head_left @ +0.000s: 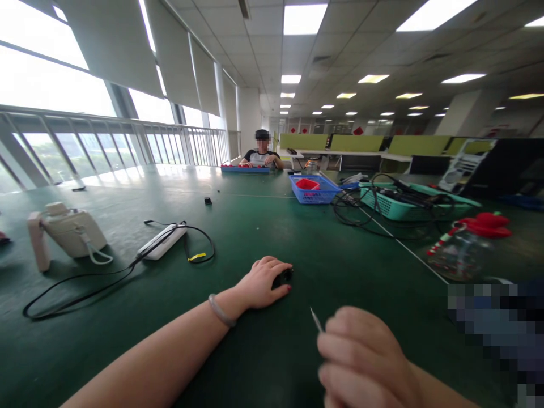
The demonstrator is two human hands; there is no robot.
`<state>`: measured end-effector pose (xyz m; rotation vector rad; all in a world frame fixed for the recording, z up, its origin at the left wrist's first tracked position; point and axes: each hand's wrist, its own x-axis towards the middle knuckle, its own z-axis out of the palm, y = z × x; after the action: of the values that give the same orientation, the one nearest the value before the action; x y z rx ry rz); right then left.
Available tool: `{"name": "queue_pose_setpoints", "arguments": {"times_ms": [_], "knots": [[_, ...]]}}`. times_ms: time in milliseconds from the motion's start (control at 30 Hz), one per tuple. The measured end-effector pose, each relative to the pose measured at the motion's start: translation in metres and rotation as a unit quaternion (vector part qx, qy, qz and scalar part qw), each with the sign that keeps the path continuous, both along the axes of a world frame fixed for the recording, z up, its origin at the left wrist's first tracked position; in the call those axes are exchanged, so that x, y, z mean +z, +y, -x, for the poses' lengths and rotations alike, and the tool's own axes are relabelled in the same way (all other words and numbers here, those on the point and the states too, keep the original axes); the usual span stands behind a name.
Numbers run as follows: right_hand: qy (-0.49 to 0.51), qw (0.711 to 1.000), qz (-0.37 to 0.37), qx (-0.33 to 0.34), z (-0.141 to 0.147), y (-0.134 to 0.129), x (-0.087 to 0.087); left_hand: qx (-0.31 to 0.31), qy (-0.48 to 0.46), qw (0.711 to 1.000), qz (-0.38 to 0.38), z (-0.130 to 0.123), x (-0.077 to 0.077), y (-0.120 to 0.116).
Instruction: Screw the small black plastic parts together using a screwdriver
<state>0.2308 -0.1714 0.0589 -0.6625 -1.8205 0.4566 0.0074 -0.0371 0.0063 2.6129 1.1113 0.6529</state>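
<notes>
My left hand (264,282) rests on the green table (238,226), its fingers curved round a small black object (285,276) and touching it. A grey bracelet circles that wrist. Nearer to me on the right, my right hand (361,354) is closed around a thin metal tool (316,320), whose pointed tip sticks out toward the upper left. The tip is apart from the black object. The rest of the tool is hidden inside the fist.
To the left are a beige bottle (76,229) and a white power strip (164,242) with a black cable. Blue (317,195) and teal (397,209) baskets, loose cables and a red-lidded jar (463,255) stand right. Across the table sits a person (262,156) with a blue tray (245,169).
</notes>
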Motion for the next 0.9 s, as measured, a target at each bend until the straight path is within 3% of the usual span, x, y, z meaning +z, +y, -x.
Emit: {"name": "queue_pose_setpoints", "arguments": {"times_ms": [33, 100, 167, 267, 367, 467, 767, 900], "knots": [[-0.053, 0.997, -0.032, 0.038, 0.009, 0.017, 0.000, 0.001, -0.002, 1.000, -0.003, 0.000, 0.000, -0.001], [-0.052, 0.998, -0.023, 0.006, 0.024, 0.051, -0.002, 0.001, -0.007, 1.000, -0.006, -0.001, 0.001, -0.002], [0.078, 0.992, 0.079, -0.061, 0.032, 0.078, -0.010, -0.002, -0.005, 1.000, -0.002, -0.002, 0.001, -0.003], [0.276, 0.932, 0.219, -0.085, 0.034, 0.101, -0.031, -0.001, 0.008, 1.000, 0.007, -0.003, 0.002, -0.003], [0.332, 0.886, 0.318, -0.062, 0.029, 0.108, -0.051, -0.003, 0.023, 1.000, 0.008, -0.005, 0.004, -0.003], [0.348, 0.864, 0.362, -0.032, 0.025, 0.109, -0.058, -0.016, 0.029, 0.999, 0.009, -0.006, 0.004, -0.003], [0.334, 0.875, 0.350, -0.019, 0.026, 0.111, -0.058, 0.010, 0.016, 1.000, 0.000, -0.009, 0.002, -0.005], [0.336, 0.876, 0.344, -0.029, 0.023, 0.110, -0.058, 0.051, 0.030, 0.998, 0.012, 0.009, 0.004, -0.016]]}}
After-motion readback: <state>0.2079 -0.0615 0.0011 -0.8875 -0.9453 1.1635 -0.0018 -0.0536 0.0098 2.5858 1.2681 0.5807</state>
